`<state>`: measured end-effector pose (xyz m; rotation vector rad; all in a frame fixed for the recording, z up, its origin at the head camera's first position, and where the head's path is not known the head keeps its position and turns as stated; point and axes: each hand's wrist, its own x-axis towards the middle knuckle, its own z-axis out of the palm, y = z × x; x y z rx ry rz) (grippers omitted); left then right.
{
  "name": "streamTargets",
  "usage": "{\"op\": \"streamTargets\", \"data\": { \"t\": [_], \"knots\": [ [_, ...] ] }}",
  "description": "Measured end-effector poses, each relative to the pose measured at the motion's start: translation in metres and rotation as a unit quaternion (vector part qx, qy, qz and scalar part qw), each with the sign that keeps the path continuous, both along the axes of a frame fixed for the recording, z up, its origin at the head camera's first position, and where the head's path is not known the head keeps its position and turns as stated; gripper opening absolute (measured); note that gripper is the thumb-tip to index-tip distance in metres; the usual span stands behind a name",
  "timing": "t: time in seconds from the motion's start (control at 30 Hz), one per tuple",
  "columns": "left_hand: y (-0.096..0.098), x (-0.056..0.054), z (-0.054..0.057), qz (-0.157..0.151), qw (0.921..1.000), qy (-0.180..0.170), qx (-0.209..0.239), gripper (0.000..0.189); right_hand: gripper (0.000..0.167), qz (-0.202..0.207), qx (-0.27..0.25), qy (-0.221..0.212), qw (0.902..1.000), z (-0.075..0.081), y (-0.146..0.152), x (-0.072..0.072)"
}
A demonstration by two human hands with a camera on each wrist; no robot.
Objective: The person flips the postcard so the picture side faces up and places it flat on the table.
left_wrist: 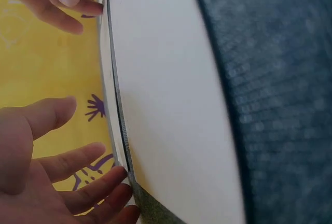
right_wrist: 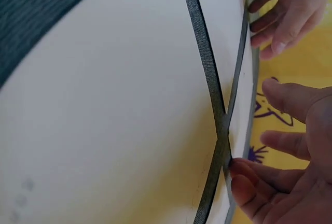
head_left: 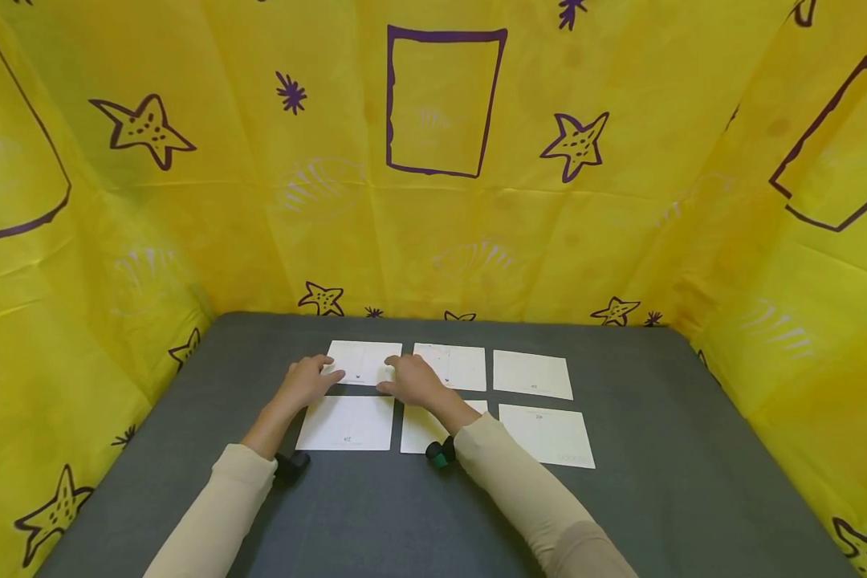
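Observation:
Several white paper sheets lie in two rows of three. My left hand (head_left: pixel 307 382) is at the left edge of the back-left sheet (head_left: pixel 364 356), its fingers spread and loosely bent. By that sheet's right edge is my right hand (head_left: pixel 415 380), which partly hides the back-middle sheet (head_left: pixel 462 365). In the left wrist view the left hand (left_wrist: pixel 67 167) has its thumb apart from its fingers, with nothing between them. The right wrist view shows the right hand (right_wrist: pixel 290 167) likewise, fingertips low by the sheet edges. Whether they touch paper is hard to tell.
Nearer me lie the front-left sheet (head_left: pixel 347 424), the front-middle sheet (head_left: pixel 417 429), partly behind the right forearm, and the front-right sheet (head_left: pixel 545 433). The back-right sheet (head_left: pixel 532 374) is beyond. Yellow patterned cloth (head_left: pixel 433 233) walls the dark grey table (head_left: pixel 694 482) on three sides.

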<state>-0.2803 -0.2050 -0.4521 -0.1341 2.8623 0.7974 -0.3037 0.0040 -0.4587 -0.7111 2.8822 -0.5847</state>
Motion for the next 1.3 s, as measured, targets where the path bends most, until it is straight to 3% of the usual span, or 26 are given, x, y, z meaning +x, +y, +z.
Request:
{"op": "streamTargets", "data": {
  "t": [0.2, 0.33, 0.63, 0.87, 1.03, 1.13, 1.3],
  "knots": [
    [-0.002, -0.003, -0.002, -0.005, 0.9997, 0.024, 0.005, 0.048, 0.050, -0.035, -0.057, -0.041, 0.9969, -0.001, 0.000, -0.004],
    [-0.004, -0.004, -0.004, -0.009, 0.9988, 0.049, 0.004, 0.037, 0.055, -0.053, -0.114, -0.066, 0.9898, -0.001, 0.003, -0.007],
    [-0.009, -0.003, -0.006, 0.026, 0.9975, 0.048, 0.044, 0.039, 0.055, -0.084, -0.196, -0.097, 0.9721, -0.003, 0.008, -0.010],
    [-0.015, -0.002, -0.007, 0.037, 0.9950, 0.058, 0.072, 0.042, 0.050, -0.092, -0.232, -0.089, 0.9643, -0.005, 0.009, -0.009],
    [-0.019, 0.000, -0.005, 0.033, 0.9906, 0.086, 0.101, 0.037, 0.052, -0.106, -0.287, -0.082, 0.9484, -0.003, 0.012, -0.010],
    [-0.021, 0.000, -0.005, 0.028, 0.9871, 0.103, 0.119, 0.030, 0.046, -0.111, -0.316, -0.073, 0.9393, -0.002, 0.015, -0.010],
    [-0.024, -0.001, -0.007, 0.021, 0.9832, 0.116, 0.139, 0.026, 0.032, -0.120, -0.337, -0.055, 0.9322, -0.001, 0.018, -0.009]
  ]
}}
